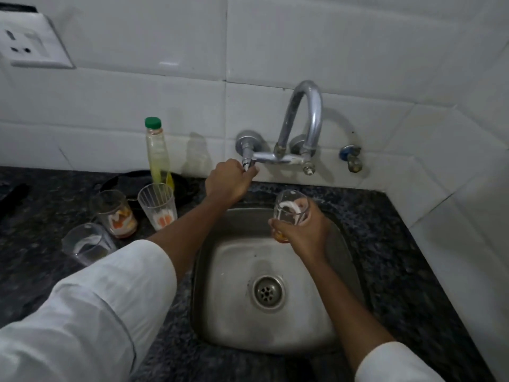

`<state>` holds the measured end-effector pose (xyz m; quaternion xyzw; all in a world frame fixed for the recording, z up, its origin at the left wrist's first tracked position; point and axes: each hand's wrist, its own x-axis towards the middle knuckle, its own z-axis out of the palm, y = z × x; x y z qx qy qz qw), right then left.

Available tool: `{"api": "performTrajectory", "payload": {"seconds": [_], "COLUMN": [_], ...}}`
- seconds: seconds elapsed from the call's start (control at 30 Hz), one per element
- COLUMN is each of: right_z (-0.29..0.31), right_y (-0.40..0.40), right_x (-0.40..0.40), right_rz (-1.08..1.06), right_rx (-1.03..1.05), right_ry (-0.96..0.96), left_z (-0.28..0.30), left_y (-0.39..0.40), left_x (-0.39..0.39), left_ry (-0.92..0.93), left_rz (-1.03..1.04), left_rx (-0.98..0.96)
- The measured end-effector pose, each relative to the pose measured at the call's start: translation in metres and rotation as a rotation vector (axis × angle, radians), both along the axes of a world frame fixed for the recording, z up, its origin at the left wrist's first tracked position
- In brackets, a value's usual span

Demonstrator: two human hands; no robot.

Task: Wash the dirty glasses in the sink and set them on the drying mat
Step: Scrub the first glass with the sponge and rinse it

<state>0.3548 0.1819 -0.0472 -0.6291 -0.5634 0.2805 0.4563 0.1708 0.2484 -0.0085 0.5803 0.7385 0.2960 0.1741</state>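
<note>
Standing at the sink (pixel 341 307), the person has the left hand (pixel 228 183) curled round the tap handle (pixel 249 164), above the sink's far left corner. The right hand (pixel 303 230) grips a glass (pixel 292 209) by its lower body, fingers wrapped round it, upright over the sink's far right side and roughly under the spout (pixel 308 114). A white and orange residue shows inside the glass. No water is seen running.

Three more glasses stand on the counter left of the sink: a ribbed one (pixel 157 206) nearest it, a stained one (pixel 115 213) just beyond, and a third (pixel 86 244) nearer the viewer. A bottle (pixel 157 150) with a green cap stands behind them against the wall. No drying mat can be identified with certainty.

Assessment: the job is at its opening step, wetting the first glass. The next move calls for turning the handle while keeping the glass mouth centred under the spout; a firm hold will be needed once the glass is wet.
</note>
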Motion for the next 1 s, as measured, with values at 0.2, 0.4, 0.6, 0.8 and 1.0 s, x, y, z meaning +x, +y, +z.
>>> {"api": "performTrajectory", "payload": {"seconds": [0.2,0.4,0.6,0.8,1.0], "right_z": [-0.001,0.002,0.002,-0.005,-0.003], "right_y": [0.006,0.012,0.009,0.003,-0.001], "right_x": [-0.003,-0.005,-0.002,0.001,0.005], "right_rz": [0.019,0.010,0.013,0.015,0.013], "right_rx": [-0.013,-0.017,-0.006,0.006,0.008], "right_ry": [0.059,0.050,0.024,0.029,0.036], "left_z": [-0.005,-0.005,-0.006,-0.006,-0.006], "left_y": [0.003,-0.001,0.003,0.000,-0.002], "left_x": [0.002,0.003,0.001,0.002,0.000], "left_ry": [0.027,-0.038,-0.227,-0.377,-0.431], "left_rz": [-0.001,0.007,0.010,0.040,0.030], "left_rx": [0.023,0.027,0.024,0.014,0.010]}}
